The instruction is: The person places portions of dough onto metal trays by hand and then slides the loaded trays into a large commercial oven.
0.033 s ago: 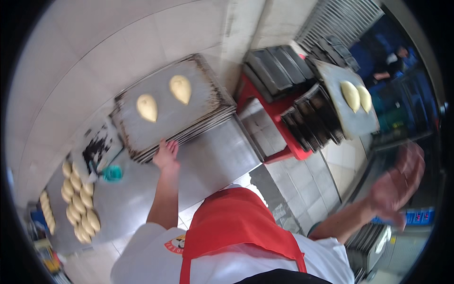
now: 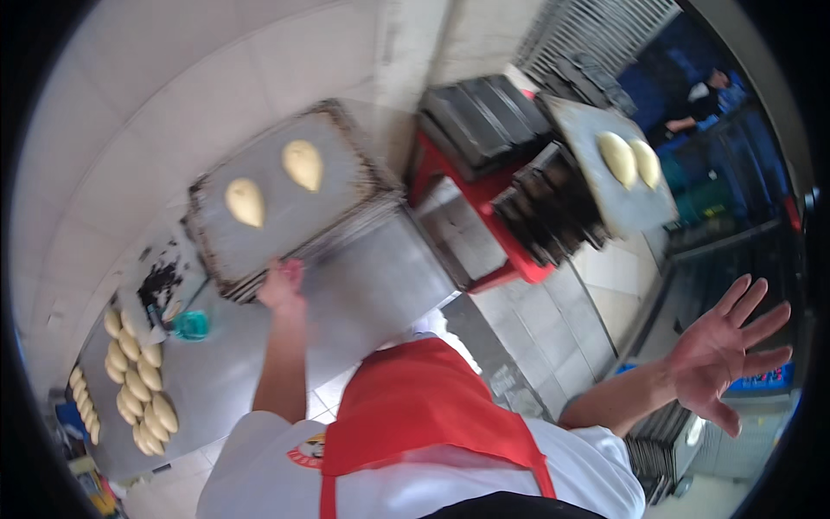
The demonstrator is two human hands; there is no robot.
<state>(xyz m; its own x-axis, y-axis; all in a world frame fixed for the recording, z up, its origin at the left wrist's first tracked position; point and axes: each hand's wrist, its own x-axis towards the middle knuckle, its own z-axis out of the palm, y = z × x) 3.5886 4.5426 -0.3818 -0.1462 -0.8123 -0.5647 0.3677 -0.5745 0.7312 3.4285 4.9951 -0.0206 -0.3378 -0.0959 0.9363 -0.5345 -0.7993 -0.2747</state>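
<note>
My left hand [image 2: 282, 285] is at the near edge of a stack of dark-rimmed baking trays [image 2: 341, 232]. Its fingers are smeared by motion, so I cannot see whether they grip the edge. Two pale, teardrop-shaped dough pieces [image 2: 303, 166] lie apart on the top tray. My right hand [image 2: 713, 359] is raised on the right, its fingers spread wide and nothing in it. Two more dough pieces [image 2: 617, 161] lie side by side on another tray [image 2: 622, 216], tilted beyond the red stool.
Several dough pieces [image 2: 136, 385] cover the left of the steel table [image 2: 363, 272], near a teal cup [image 2: 191, 325] and a container with dark residue [image 2: 186, 251]. Dark loaf pans [image 2: 549, 208] are piled on a red stool [image 2: 493, 229]. A person [image 2: 702, 104] stands far right.
My right hand has gone from a blurred swing to a spread, clearer pose, a little lower. The whole scene has shifted slightly left in view. My left hand stays at the tray edge.
</note>
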